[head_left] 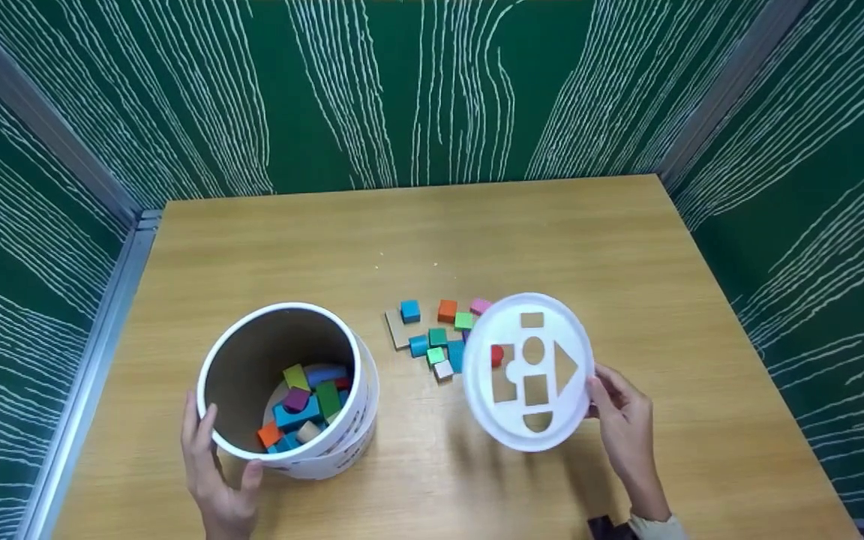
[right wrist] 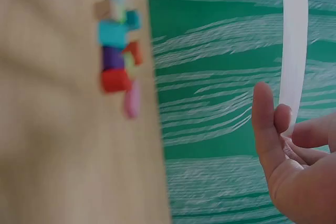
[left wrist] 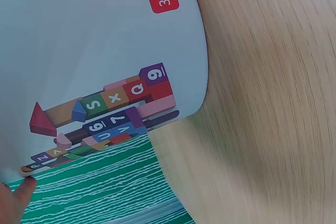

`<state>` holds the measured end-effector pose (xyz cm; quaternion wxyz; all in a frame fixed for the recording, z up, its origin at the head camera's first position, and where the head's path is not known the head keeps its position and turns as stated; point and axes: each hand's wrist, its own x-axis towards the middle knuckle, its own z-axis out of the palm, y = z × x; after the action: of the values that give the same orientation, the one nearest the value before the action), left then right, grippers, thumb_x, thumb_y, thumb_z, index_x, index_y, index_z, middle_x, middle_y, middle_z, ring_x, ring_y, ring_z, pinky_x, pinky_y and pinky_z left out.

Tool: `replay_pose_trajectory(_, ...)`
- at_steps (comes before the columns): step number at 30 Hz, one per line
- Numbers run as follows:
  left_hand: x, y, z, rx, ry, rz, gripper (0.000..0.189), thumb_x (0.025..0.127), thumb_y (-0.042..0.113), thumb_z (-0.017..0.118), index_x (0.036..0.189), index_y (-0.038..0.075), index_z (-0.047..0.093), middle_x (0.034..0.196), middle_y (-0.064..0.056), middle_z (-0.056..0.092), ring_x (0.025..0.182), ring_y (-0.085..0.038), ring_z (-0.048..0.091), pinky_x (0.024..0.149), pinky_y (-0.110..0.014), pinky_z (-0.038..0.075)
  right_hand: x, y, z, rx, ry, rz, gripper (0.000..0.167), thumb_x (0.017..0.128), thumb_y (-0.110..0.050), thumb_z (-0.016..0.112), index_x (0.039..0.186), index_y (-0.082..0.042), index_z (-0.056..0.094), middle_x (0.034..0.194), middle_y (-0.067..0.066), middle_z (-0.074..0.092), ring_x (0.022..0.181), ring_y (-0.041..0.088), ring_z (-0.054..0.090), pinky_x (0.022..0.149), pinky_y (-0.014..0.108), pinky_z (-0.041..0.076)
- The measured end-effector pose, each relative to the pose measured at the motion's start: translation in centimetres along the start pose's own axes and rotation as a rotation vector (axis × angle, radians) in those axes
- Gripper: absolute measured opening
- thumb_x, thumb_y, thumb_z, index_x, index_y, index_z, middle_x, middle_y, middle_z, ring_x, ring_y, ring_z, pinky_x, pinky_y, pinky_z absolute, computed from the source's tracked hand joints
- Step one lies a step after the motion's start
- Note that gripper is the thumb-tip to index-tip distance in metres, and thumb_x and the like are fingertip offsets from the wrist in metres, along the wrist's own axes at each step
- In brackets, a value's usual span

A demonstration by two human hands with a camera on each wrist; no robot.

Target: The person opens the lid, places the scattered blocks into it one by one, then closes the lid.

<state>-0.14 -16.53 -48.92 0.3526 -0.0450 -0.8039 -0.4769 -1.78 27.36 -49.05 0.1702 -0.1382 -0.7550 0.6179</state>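
Note:
A white round bucket [head_left: 366, 420] stands at the left of the table, its open top tilted toward me, with several coloured blocks [head_left: 297, 411] inside. My left hand [head_left: 214, 472] grips its rim at the near left side, fingers along the wall and thumb at the front. In the left wrist view the bucket's wall [left wrist: 105, 35] shows printed lettered blocks. On the right, my right hand [head_left: 623, 427] pinches a white lid [head_left: 507, 424] with cut-out shapes by its right edge, held up above the table. The lid's edge [right wrist: 295, 35] is seen side-on in the right wrist view.
Several loose blocks [head_left: 438, 337] lie on the wooden table [head_left: 552, 240] between bucket and lid, some partly hidden behind the lid. Green walls [head_left: 469, 90] with white lines surround the table at the back and sides. Tiny pale specks dot the tabletop behind the blocks.

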Motion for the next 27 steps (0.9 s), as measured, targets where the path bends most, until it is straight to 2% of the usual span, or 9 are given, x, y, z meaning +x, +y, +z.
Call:
replay_pose_trajectory(4,0.5,1.6,0.0,-0.004,0.008,0.007,0.061,0.080,0.015,0.060,0.132,-0.012,0.041,0.147,-0.028,0.026,0.136,-0.020,0.028,0.105,-0.022,0.028,0.3,2.0,-1.0,-0.062,0.018,0.082,0.026,0.095,-0.002,0.052,0.117,0.008,0.061,0.097,0.016,0.064,0.070,0.013,0.064,0.058,0.029,0.056)
replay_pose_trajectory(8,0.6,2.0,0.1,-0.003,0.017,0.012,0.061,0.082,0.018,0.060,0.131,-0.012,0.040,0.147,-0.029,0.027,0.136,-0.021,0.029,0.105,-0.023,0.029,0.6,3.7,-1.8,-0.137,0.052,0.143,0.026,0.095,-0.003,0.051,0.116,0.007,0.062,0.102,0.018,0.060,0.064,0.012,0.063,0.055,0.029,0.055)
replay_pose_trajectory(14,-0.2,0.0,0.1,0.014,0.017,0.000,0.063,0.079,0.014,0.062,0.133,-0.009,0.040,0.149,-0.022,0.027,0.136,-0.025,0.030,0.105,-0.025,0.030,0.7,6.1,-2.7,-0.265,0.061,0.204,0.027,0.096,-0.004,0.049,0.117,0.007,0.060,0.105,0.021,0.057,0.061,0.008,0.059,0.053,0.026,0.053)
replay_pose_trajectory(20,-0.8,-1.9,0.1,-0.031,0.012,0.020,0.067,0.085,0.031,0.063,0.134,-0.009,0.040,0.149,-0.021,0.027,0.135,-0.029,0.029,0.104,-0.024,0.032,0.8,7.9,-3.3,-0.336,0.072,0.264,0.029,0.095,-0.001,0.046,0.118,0.010,0.058,0.107,0.022,0.055,0.060,0.012,0.059,0.049,0.023,0.050)
replay_pose_trajectory(24,-0.9,-2.1,0.1,-0.011,0.012,0.023,0.071,0.085,0.036,0.063,0.137,-0.006,0.040,0.150,-0.018,0.028,0.135,-0.031,0.030,0.104,-0.023,0.032,0.8,8.8,-3.4,-0.406,0.080,0.311,0.032,0.096,-0.003,0.044,0.122,0.010,0.055,0.110,0.024,0.055,0.079,0.021,0.058,0.055,0.019,0.048)
replay_pose_trajectory(27,-1.0,-2.2,0.0,0.004,0.014,0.024,0.072,0.085,0.038,0.063,0.137,-0.006,0.040,0.150,-0.018,0.028,0.135,-0.032,0.031,0.104,-0.023,0.032,0.9,9.4,-3.4,-0.425,0.095,0.348,0.034,0.096,-0.005,0.042,0.124,0.011,0.054,0.111,0.023,0.055,0.086,0.024,0.056,0.057,0.017,0.047)
